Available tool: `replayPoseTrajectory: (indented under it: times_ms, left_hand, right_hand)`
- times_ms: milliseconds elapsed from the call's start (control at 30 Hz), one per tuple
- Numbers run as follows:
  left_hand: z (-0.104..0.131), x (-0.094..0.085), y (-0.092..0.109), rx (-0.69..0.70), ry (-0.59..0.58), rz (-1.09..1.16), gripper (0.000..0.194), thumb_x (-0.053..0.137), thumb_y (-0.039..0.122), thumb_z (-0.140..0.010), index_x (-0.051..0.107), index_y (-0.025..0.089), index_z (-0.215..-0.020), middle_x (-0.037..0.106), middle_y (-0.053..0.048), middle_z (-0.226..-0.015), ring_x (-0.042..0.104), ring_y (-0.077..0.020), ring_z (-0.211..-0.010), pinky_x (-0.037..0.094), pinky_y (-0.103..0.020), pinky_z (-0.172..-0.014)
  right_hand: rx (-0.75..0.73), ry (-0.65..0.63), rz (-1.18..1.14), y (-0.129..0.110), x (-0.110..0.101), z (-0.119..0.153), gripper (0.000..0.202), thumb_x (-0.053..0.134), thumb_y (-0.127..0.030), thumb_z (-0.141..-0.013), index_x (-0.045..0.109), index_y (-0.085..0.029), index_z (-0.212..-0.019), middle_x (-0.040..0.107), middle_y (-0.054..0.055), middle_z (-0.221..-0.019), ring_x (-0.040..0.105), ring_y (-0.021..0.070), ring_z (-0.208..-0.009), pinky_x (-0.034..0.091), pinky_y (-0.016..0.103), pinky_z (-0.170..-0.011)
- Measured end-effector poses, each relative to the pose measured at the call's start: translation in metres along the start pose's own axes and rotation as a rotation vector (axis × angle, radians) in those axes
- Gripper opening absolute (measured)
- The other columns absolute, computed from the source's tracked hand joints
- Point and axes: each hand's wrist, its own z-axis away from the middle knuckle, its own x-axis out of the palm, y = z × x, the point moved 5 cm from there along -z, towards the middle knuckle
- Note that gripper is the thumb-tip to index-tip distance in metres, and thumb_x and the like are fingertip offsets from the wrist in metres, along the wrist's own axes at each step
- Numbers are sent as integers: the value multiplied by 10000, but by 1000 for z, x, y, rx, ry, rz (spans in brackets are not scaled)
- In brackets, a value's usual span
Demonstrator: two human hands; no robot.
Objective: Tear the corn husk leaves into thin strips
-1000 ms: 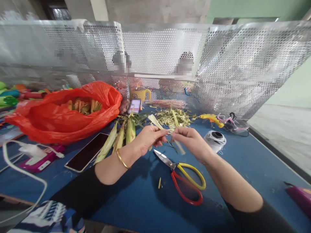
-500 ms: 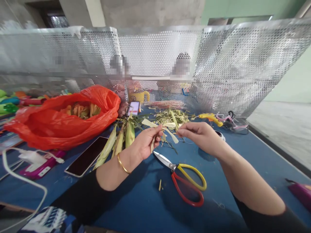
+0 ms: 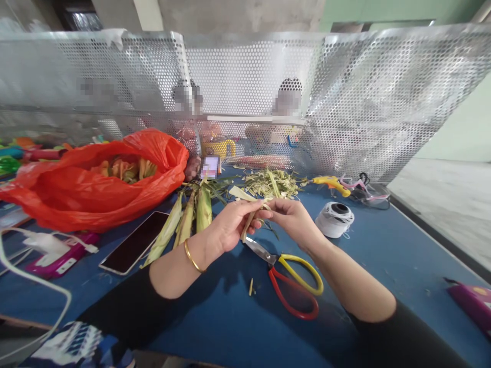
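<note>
Pale strips of corn husk [image 3: 242,193] are gathered between my two hands above the blue table. My left hand [image 3: 237,221], with a gold bangle at the wrist, is closed around them, and a short stem end sticks out below its fingers. My right hand [image 3: 287,217] pinches the husk right beside the left fingertips; the pinched part is mostly hidden. Just under the hands lie scissors [image 3: 271,260] with one yellow and one red handle, blades towards my left hand. Left of my left hand rest several unstripped corn husks [image 3: 187,222].
A red plastic bag [image 3: 49,197] with dried husk pieces stands at left, beside a phone [image 3: 134,243] and a purple power strip [image 3: 63,255]. Husk scraps [image 3: 270,183] lie behind my hands. At right are a white thread spool [image 3: 334,220] and a yellow glue gun [image 3: 333,185]. A perforated screen [image 3: 245,76] stands behind.
My right hand has moved left, up against my left hand, and now pinches the husk there. The thread spool, mostly hidden before, has come into view.
</note>
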Motion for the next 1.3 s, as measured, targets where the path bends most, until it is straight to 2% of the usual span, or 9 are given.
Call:
replayPoseTrajectory:
  times_ms: [100, 333, 533, 800, 900, 1000, 1133, 1200, 1300]
  left_hand:
    - [0, 0, 0, 8, -11, -7, 164, 625, 189, -836, 670, 94, -711, 663, -32, -627, 514, -45, -423, 354, -154, -377]
    - [0, -2, -1, -49, 1, 40, 132, 625, 170, -832, 689, 103, -738, 685, -35, -645, 525, -48, -423, 367, -150, -368]
    - [-2, -2, -4, -39, 3, -9, 135, 605, 136, -846, 699, 101, -757, 698, -49, -618, 523, -48, -418, 349, -141, -369]
    - [-1, -7, 7, 35, 106, -78, 269, 546, 334, -896, 686, 109, -850, 740, -103, -745, 591, -104, -451, 395, -191, -389]
    - [0, -7, 9, 83, 141, -135, 188, 620, 270, -846, 683, 102, -789, 728, -93, -709, 585, -95, -451, 381, -181, -387]
    - [-1, -9, 8, 133, 199, -184, 137, 663, 203, -800, 677, 99, -711, 705, -76, -654, 564, -77, -449, 363, -170, -395]
    - [-4, -11, 4, 155, 212, -208, 153, 652, 224, -800, 679, 101, -711, 705, -76, -669, 590, -94, -487, 369, -176, -406]
    - [-6, -11, 4, 150, 189, -172, 162, 615, 242, -823, 695, 111, -770, 717, -78, -716, 627, -114, -534, 402, -184, -425]
    - [-8, -8, 5, 153, 125, -72, 128, 591, 178, -801, 712, 136, -793, 720, -69, -740, 667, -135, -631, 500, -209, -564]
  right_hand:
    - [-55, 22, 76, 0, 1, 0, 249, 666, -389, -713, 620, -163, -621, 622, -19, -604, 542, 130, -631, 424, 255, -648]
    - [-152, -28, 191, 3, 5, 0, 242, 552, -372, -837, 662, -168, -768, 666, 17, -739, 578, 157, -720, 445, 268, -696]
    - [-473, 100, 767, -4, 4, 3, 228, 514, -173, -827, 583, -182, -610, 618, 36, -686, 549, 163, -698, 407, 314, -818]
    - [-392, 117, 873, -14, -12, 4, 166, 525, -213, -883, 650, -207, -775, 663, 21, -720, 584, 159, -705, 399, 263, -738]
    - [-417, 77, 996, -22, -13, 7, 236, 499, -241, -904, 612, -198, -701, 603, 6, -627, 546, 150, -650, 383, 263, -726]
    - [-448, -34, 1066, -24, -5, 10, 289, 468, -223, -914, 581, -193, -650, 574, -3, -588, 514, 134, -605, 370, 260, -710]
    - [-412, -118, 1112, -23, 0, 13, 305, 477, -203, -904, 583, -191, -618, 572, -2, -554, 518, 140, -584, 372, 271, -687]
    - [-434, 0, 1117, -29, -4, 15, 218, 494, -220, -902, 648, -187, -752, 646, 33, -679, 572, 173, -688, 386, 300, -743]
    - [-503, 269, 1096, -41, -8, 21, 189, 512, -282, -906, 673, -182, -903, 681, 87, -875, 596, 215, -846, 379, 345, -819]
